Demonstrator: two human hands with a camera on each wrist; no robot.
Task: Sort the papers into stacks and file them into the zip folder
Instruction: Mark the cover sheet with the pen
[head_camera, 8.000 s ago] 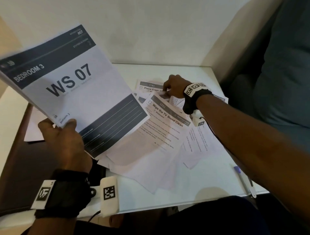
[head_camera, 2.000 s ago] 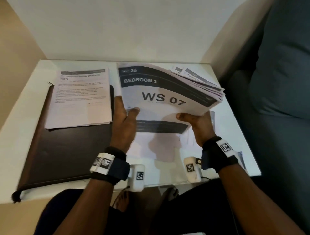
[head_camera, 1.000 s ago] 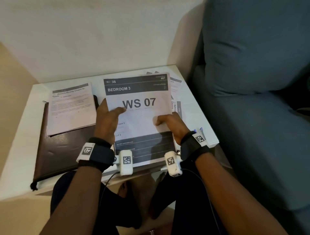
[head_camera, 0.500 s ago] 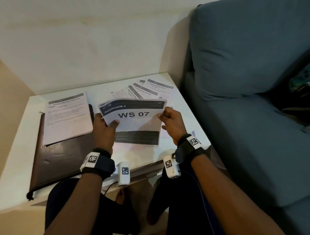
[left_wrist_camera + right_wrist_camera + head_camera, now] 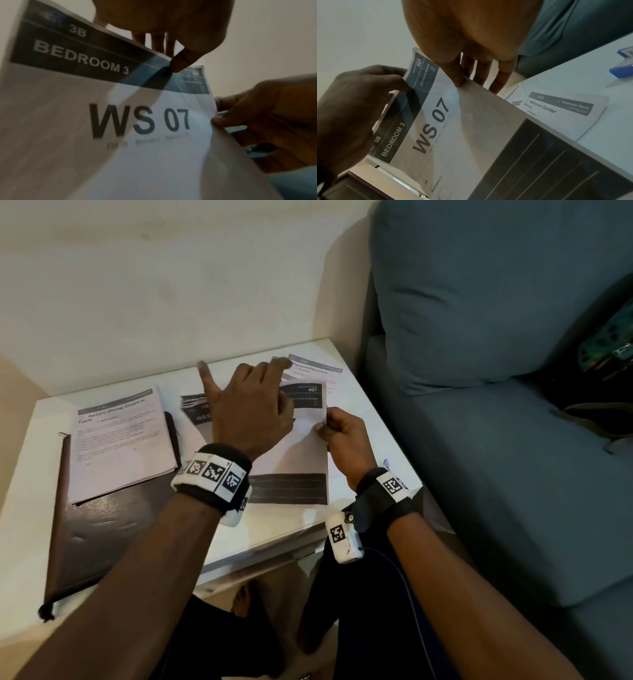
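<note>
The "WS 07 / Bedroom 3" paper stack (image 5: 294, 453) leans up from the white table (image 5: 373, 419), its top edge raised. My left hand (image 5: 253, 392) reaches over that top edge and pinches it, thumb on the dark header (image 5: 180, 63) and fingers behind. My right hand (image 5: 325, 424) pinches the stack's right edge, thumb on the front (image 5: 457, 81). The dark brown zip folder (image 5: 102, 529) lies shut at the table's left. A sorted stack headed "Return Dining Chairs to Table" (image 5: 120, 440) rests on it.
Loose sheets, one headed "Placemat Placement" (image 5: 317, 369), lie at the table's back right; another reads "Bathroom Counter Cleaning" (image 5: 556, 108). A blue stapler (image 5: 623, 65) sits near the right edge. A blue sofa (image 5: 496, 457) flanks the table on the right, a wall behind.
My left hand has left the stack's left side and now reaches over to pinch its top edge. My right hand keeps its hold on the right edge.
</note>
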